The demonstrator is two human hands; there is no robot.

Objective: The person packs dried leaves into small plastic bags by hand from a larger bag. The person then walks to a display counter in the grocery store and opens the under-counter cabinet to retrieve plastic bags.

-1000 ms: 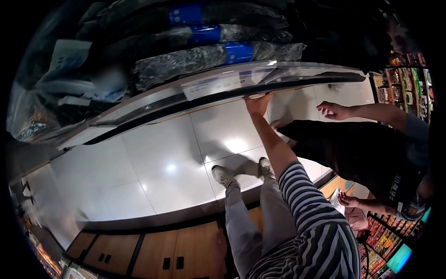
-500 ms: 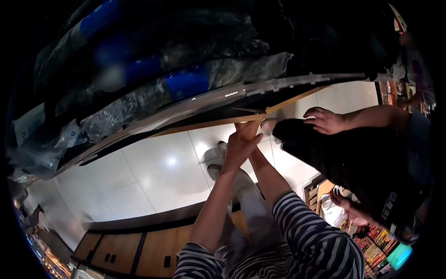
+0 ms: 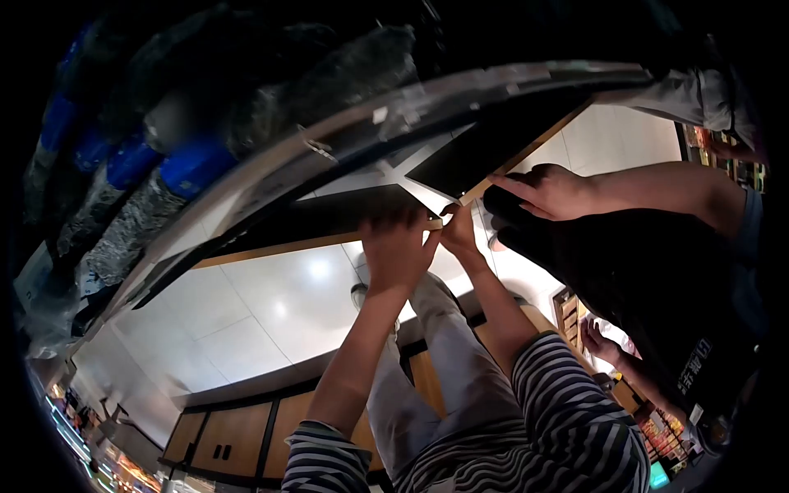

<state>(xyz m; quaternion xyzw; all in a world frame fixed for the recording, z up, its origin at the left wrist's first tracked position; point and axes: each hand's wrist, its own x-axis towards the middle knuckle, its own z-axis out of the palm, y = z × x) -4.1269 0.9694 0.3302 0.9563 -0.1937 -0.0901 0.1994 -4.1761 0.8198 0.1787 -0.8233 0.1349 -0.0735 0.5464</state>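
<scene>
My left hand (image 3: 396, 251) has its fingers bent over the light-wood edge of a dark panel (image 3: 329, 215), near the panel's right end. Its thumb is spread to the right. Close beside it, my right hand (image 3: 462, 234) has its fingers curled near a small pale piece (image 3: 436, 223) at the panel's corner. Whether the fingers grip that piece is hard to see. A second dark wood-edged panel (image 3: 501, 152) lies just beyond, with a gap between the two. Another person's hand (image 3: 555, 193) reaches in from the right, a finger extended to this second panel's edge.
Above the panels runs a shelf with a clear curved front edge (image 3: 378, 115), holding several plastic-wrapped packs with blue bands (image 3: 193, 164). Below are pale floor tiles (image 3: 238, 304) and wooden cabinets (image 3: 234, 440). The other person's dark clothing (image 3: 633, 279) fills the right side.
My hands, overlapped before, are now apart, the left on the panel's edge. The dark faces of both panels now show more. The other person's finger now points at the second panel.
</scene>
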